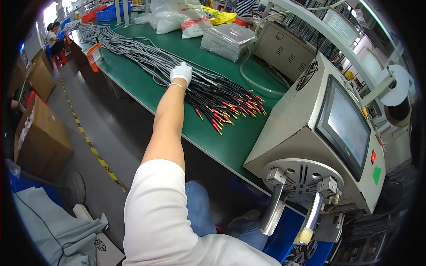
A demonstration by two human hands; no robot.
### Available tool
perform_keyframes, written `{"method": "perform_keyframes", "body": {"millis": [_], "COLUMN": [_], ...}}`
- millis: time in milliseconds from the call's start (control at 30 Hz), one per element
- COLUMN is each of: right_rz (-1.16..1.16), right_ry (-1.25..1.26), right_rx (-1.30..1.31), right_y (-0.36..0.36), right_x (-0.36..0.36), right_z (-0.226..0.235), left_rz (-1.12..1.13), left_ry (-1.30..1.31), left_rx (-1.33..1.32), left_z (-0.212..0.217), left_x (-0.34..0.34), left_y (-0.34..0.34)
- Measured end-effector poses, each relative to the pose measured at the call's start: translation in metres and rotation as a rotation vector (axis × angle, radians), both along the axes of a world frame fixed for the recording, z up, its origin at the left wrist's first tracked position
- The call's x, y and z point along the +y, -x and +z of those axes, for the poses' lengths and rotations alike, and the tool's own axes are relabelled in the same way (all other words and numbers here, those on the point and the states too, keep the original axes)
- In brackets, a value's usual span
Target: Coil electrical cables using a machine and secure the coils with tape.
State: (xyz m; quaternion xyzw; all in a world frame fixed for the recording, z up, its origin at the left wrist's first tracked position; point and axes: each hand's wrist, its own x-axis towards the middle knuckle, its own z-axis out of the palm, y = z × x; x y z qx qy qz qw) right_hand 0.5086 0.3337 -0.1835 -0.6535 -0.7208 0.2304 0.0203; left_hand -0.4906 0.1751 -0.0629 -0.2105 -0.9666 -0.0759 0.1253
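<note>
My left hand [181, 73], in a white glove with a band at the wrist, reaches out over the green table. Its fingers are curled down onto a long bundle of grey cables [133, 50] and look closed on some of them; the fingertips are hidden. Just past the hand, the cables turn to black ends [208, 95] that fan out towards the machine. They finish in red-sleeved, gold-coloured plugs [228, 106]. My right hand is out of view.
A beige machine [284, 128] with a touchscreen [348, 124] and a slotted disc [304, 177] bearing two metal posts stands at the right. Clear plastic trays [228, 40] and plastic bags [171, 17] sit at the back. An orange-handled tool [93, 55] is at the left edge.
</note>
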Motion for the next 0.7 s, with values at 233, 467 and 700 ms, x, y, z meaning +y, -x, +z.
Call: {"method": "perform_keyframes", "body": {"millis": [233,467,700], "right_rz": [0.187,0.155,-0.429], "right_ry": [-0.065,-0.132,-0.115], "right_rx": [-0.027,0.331,0.891], "right_y": [0.041,0.098,0.144], "right_x": [0.003,0.022,0.044], "right_z": [-0.002,0.010,0.021], "left_rz": [-0.139,-0.163,-1.089], "left_ry": [0.025,-0.716,-0.925], "left_rx": [0.410,0.875,0.878], "left_z": [0.014,0.146,0.251], "left_x": [-0.009,-0.024,-0.005], "left_y": [-0.021,-0.090,-0.259]}}
